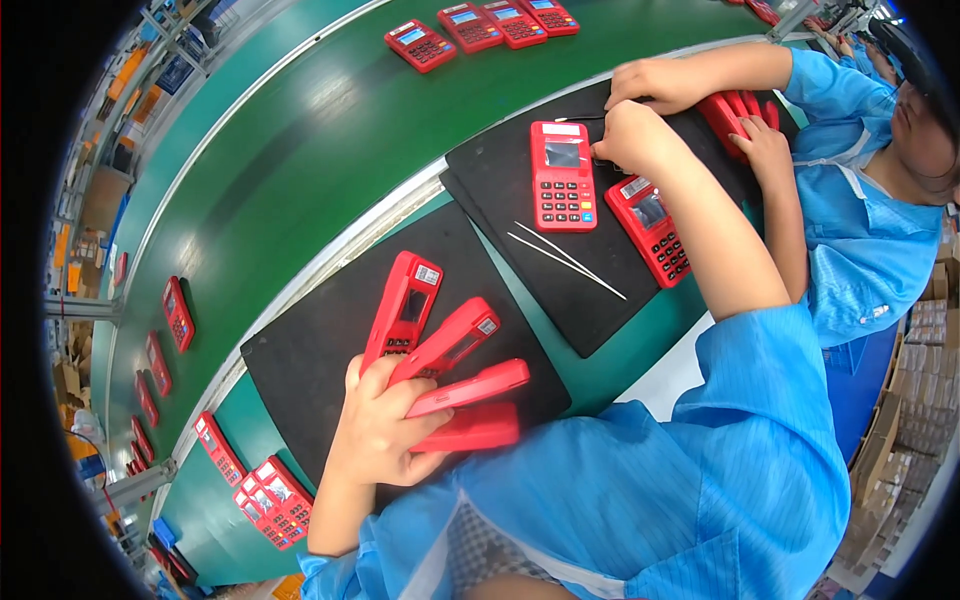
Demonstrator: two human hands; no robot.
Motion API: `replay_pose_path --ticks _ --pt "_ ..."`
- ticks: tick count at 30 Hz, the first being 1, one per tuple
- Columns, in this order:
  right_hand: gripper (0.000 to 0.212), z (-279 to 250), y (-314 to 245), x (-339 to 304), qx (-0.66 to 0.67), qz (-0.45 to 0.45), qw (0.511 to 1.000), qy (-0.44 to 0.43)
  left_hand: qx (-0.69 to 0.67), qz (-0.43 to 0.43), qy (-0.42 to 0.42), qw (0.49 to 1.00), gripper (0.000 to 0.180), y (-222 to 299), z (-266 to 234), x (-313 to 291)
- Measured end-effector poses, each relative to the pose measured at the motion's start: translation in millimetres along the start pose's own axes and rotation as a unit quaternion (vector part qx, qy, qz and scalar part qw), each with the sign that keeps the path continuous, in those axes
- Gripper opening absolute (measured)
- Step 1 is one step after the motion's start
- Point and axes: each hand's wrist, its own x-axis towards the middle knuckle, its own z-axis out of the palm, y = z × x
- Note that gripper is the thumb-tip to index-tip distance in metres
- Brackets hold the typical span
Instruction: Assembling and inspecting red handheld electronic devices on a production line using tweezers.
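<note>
Several red card payment terminals (445,342) are fanned out between the fingers of my left hand (385,425), which grips them above a black mat (300,365). My right hand (637,140) is curled at the upper right edge of another red terminal (563,195), its thumb side against or very close to that edge. What those fingers hold, if anything, is hidden. This terminal's screen and keypad face up on a second black mat (590,325). Partly under my right forearm lies one more terminal (655,228). Thin white sticks (570,262) rest on the mat in a V.
At right, a co-worker's hand (650,82) is beside mine; their other hand (765,145) holds red terminals (730,115). A green conveyor belt (290,130) carries terminals (465,28) beyond a pale rail (400,205). More terminals (272,500) lie at lower left.
</note>
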Motion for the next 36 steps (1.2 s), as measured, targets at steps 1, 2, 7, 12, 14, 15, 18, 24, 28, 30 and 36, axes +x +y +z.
replay_pose_path --ticks 1,2,7,12,14,15,18,24,28,30,36 --pt "0.025 -2.4 0.9 6.6 -0.041 -0.016 0.998 -0.043 -0.001 -0.001 0.0 1.0 0.031 0.1 0.6 0.6" --pt "0.02 -4.1 0.0 12.6 -0.083 -0.045 0.994 -0.049 -0.001 -0.005 0.002 1.0 0.03 1.3 0.2 -1.0" --pt "0.017 -21.3 -13.0 -9.7 0.113 -0.026 0.99 -0.078 -0.007 -0.015 -0.001 1.0 0.028 0.3 -1.2 -6.0" --pt "0.003 3.6 -117.1 -102.5 0.406 -0.397 0.823 -0.027 -0.022 0.003 0.026 0.999 0.024 -7.6 6.2 -5.7" --pt "0.007 23.5 -140.7 -108.8 0.373 -0.46 0.806 0.003 -0.021 -0.005 0.02 1.0 0.026 -11.3 4.9 -5.7" --pt "0.007 27.0 -148.7 -114.6 0.357 -0.441 0.823 0.0 -0.02 0.001 0.013 1.0 0.029 -10.3 5.0 -6.7" --pt "0.006 47.2 -161.1 -126.1 0.321 -0.405 0.854 0.063 -0.02 -0.01 0.014 1.0 0.029 -7.3 9.0 -11.1" --pt "0.008 54.1 -163.1 -133.5 0.315 -0.386 0.861 0.103 -0.022 0.007 0.02 1.0 0.022 -5.4 5.6 -11.3" --pt "0.004 58.6 -168.0 -137.3 0.343 -0.379 0.852 0.111 -0.011 0.009 0.009 1.0 0.026 -7.7 4.6 -13.1" --pt "0.001 58.4 -169.1 -137.3 0.34 -0.37 0.86 0.093 -0.004 0.005 0.008 1.0 0.028 -7.6 4.8 -12.7" --pt "0.004 56.2 -164.4 -143.0 0.275 -0.413 0.863 0.096 0.008 0.003 0.008 1.0 0.028 -3.5 6.3 -11.7"
